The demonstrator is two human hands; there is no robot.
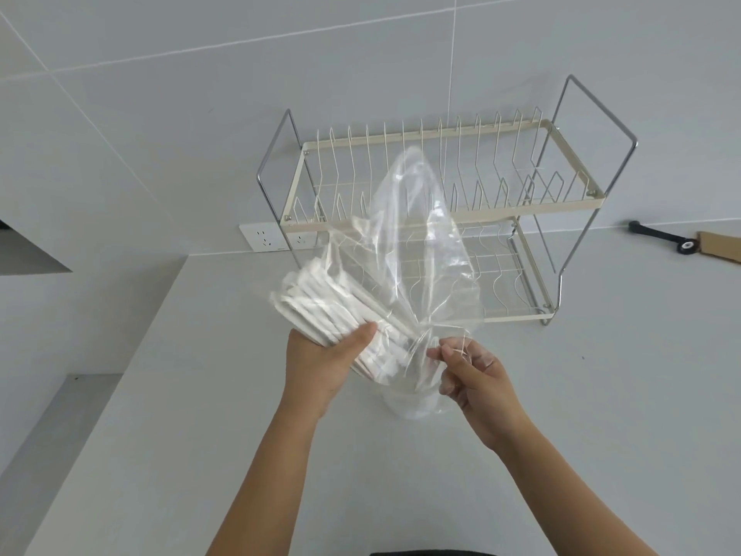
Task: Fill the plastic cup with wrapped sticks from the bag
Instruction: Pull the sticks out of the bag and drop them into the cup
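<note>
My left hand (320, 367) grips a thick bundle of white wrapped sticks (320, 311), tilted with its far end up to the left and its near end pointing down toward the cup. A clear plastic bag (417, 250) billows up from the bundle. Pinching the bag's lower edge is my right hand (473, 375), just right of the bundle. The clear plastic cup (409, 403) stands on the counter below both hands, mostly hidden behind the bag. Whether any sticks are inside the cup I cannot tell.
A two-tier wire dish rack (441, 206) stands against the tiled wall behind the bag. A wall socket (264, 237) sits at its left. A black tool (657, 236) and a cardboard edge (721, 246) lie far right. The grey counter (200, 395) drops off at left.
</note>
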